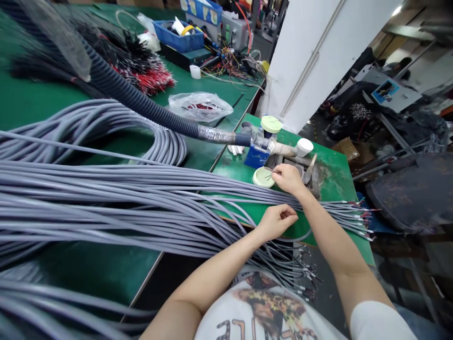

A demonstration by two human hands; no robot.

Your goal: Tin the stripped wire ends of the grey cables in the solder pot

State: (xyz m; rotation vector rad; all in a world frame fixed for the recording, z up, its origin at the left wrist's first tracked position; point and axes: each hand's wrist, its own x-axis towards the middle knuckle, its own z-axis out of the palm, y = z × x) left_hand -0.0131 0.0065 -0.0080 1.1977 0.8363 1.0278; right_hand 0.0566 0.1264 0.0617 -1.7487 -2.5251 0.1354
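Note:
My right hand [288,179] is pinched shut on several thin dark wires [269,175], whose tips lie over a shallow pale yellow-green dish [262,182]. Closer to my body, my left hand [278,222] has its fingers curled together, thumb against fingertips; whatever is between them, if anything, cannot be made out. It is beside a bundle of long grey cables [170,193], which runs from the left below my right hand. The stripped cable ends [364,217] fan out at the right, with red and white tips. More cable ends [306,274] hang in front of my shirt.
A ribbed dark hose [141,101] with a taped end reaches down to a blue box [257,156]. Beyond the dish stand a lidded jar [271,125], a white cup [304,147] and a soiled metal tray [313,186]. A coil of grey cable [166,146] lies left. A white pillar [304,52] rises behind.

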